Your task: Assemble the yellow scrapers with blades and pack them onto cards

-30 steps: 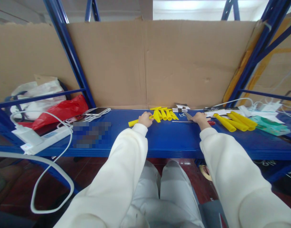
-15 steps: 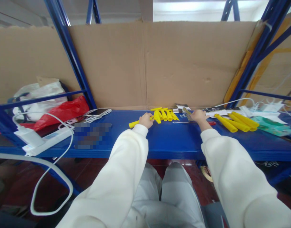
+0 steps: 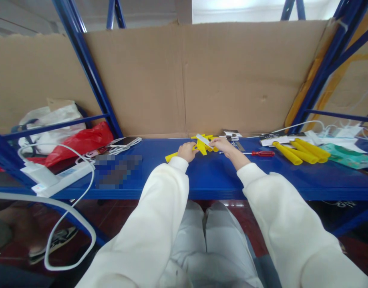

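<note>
My left hand (image 3: 187, 152) is closed around a yellow plastic tool with a tubular handle (image 3: 171, 157). Its wider head sticks out to the right of my fingers. In my closed right hand (image 3: 225, 147) is a flat silvery blade (image 3: 204, 140), tilted and reaching over the yellow head; whether the two touch I cannot tell. Behind them lie several more yellow pieces (image 3: 214, 149), partly hidden by the blade and my right hand. A screwdriver with a red handle (image 3: 262, 153) lies right of my right hand, near a stack of thin blades (image 3: 232, 135).
Yellow tubular handles (image 3: 310, 152) lie at the right beside a green packet (image 3: 348, 156). At the left are a white power strip (image 3: 63, 180) with a looping cable, a phone (image 3: 125, 141) and a red bag (image 3: 78, 144). A cardboard sheet (image 3: 184, 80) closes off the back.
My right hand has moved left from the blade stack, bringing a blade over to the yellow tool. My left hand stays nearly in place with the tool. A person's leg and shoe now show at lower left.
</note>
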`<state>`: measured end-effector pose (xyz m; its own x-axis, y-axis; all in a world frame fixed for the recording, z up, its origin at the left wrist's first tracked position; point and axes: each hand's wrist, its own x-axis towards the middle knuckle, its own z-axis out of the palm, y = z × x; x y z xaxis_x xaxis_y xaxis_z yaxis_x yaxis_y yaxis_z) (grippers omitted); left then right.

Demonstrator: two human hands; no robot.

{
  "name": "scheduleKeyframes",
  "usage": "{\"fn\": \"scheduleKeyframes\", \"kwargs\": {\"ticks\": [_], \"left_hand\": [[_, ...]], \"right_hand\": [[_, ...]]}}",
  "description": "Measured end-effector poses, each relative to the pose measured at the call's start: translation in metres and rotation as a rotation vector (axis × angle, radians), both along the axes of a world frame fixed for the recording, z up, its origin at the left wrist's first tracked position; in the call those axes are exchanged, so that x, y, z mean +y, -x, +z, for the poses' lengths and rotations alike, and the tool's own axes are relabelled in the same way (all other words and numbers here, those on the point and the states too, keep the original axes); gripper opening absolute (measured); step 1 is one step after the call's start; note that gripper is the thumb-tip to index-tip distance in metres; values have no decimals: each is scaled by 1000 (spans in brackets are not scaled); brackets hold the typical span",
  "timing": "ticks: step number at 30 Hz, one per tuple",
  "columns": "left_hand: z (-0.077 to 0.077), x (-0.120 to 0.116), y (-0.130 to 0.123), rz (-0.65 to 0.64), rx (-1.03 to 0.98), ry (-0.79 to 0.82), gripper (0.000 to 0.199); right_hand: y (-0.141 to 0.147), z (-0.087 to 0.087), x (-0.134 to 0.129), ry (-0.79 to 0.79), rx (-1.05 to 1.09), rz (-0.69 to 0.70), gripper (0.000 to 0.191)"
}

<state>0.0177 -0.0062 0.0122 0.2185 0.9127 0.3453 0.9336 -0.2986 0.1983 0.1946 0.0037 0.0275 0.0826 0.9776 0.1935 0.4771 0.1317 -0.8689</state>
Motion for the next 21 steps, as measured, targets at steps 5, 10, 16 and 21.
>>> {"fn": "scheduleKeyframes", "kwargs": {"ticks": [5,10,16,21], "left_hand": [[-3,2,0,-40,-43,-34,32],[-4,2,0,-42,-71,-66,31],[-3,2,-1,-67,-80,-85,30],[-2,1,-2,-99,-88,-89,29]], "right_hand": [[2,-7,-17,71,-37,105,8],[3,-12,-19,107,15,113,18],[0,-21,-13,92,35,191,23],[-2,-24,-9,72,29,205,22]]}}
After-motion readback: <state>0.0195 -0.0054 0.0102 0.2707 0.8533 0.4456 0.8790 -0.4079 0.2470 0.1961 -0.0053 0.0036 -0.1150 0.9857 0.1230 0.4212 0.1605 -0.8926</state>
